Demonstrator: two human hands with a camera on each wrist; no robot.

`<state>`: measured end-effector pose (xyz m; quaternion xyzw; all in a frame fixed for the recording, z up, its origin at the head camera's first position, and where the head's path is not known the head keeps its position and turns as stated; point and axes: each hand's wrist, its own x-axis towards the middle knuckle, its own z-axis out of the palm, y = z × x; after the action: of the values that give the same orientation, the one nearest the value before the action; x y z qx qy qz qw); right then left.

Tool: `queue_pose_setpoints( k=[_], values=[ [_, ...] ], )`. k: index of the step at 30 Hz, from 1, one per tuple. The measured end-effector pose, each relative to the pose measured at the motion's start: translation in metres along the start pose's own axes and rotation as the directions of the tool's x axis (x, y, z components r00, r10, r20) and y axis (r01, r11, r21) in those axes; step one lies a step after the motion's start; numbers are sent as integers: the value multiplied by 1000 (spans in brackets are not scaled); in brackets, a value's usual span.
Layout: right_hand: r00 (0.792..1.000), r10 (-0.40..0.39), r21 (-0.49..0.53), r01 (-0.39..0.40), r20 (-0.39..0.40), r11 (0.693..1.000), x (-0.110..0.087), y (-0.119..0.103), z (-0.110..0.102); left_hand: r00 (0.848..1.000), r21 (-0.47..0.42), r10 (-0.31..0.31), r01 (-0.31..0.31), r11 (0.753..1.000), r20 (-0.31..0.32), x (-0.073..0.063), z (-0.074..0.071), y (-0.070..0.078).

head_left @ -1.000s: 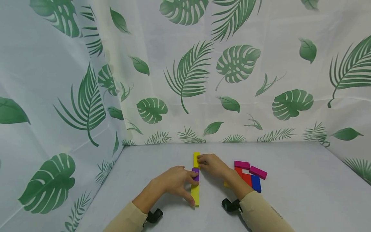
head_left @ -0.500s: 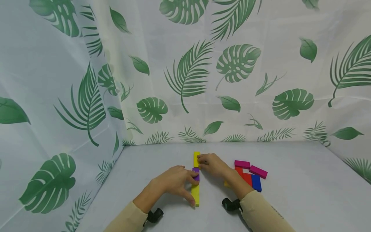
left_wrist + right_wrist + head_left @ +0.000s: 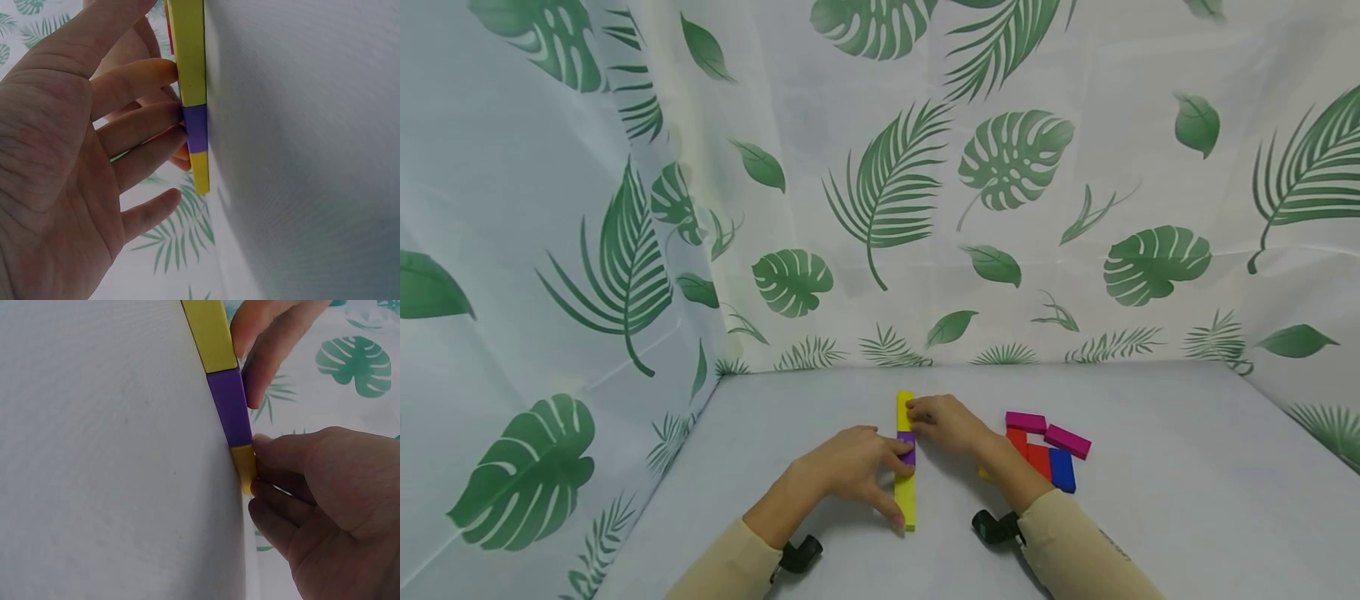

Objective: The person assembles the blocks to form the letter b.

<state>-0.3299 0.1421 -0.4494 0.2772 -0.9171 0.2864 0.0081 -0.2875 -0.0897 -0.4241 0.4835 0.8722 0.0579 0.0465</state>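
Observation:
Three blocks lie end to end in a straight row on the table: a near yellow block [image 3: 906, 498], a purple block [image 3: 902, 451] in the middle and a far yellow block [image 3: 904, 405]. My left hand [image 3: 853, 462] has its thumb at the near yellow block's front end, while its outstretched fingers touch the row around the purple block. With thumb and bent fingertips, my right hand [image 3: 951, 423] pinches the far yellow block close to where it meets the purple one. In the right wrist view, the far yellow block [image 3: 244, 467] shows beside the right thumb.
To the right sits a cluster of blocks: two magenta blocks [image 3: 1067, 442], red blocks [image 3: 1039, 459] and a blue block [image 3: 1062, 470]. The right forearm partly covers a yellow-orange block [image 3: 983, 472] there. A leaf-printed curtain [image 3: 880, 208] stands behind the grey table [image 3: 1187, 500].
The far yellow block and the right fingertips have shifted very slightly left, bringing that block closer into line with the row. The left hand keeps its place.

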Motion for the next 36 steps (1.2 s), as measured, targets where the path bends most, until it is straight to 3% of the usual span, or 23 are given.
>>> queue_pose_setpoints(
  k=[36],
  values=[
    [1000, -8, -31, 8, -3, 999, 0, -5, 2, 1000, 34, -16, 16, 999, 4, 1, 0, 3]
  ],
)
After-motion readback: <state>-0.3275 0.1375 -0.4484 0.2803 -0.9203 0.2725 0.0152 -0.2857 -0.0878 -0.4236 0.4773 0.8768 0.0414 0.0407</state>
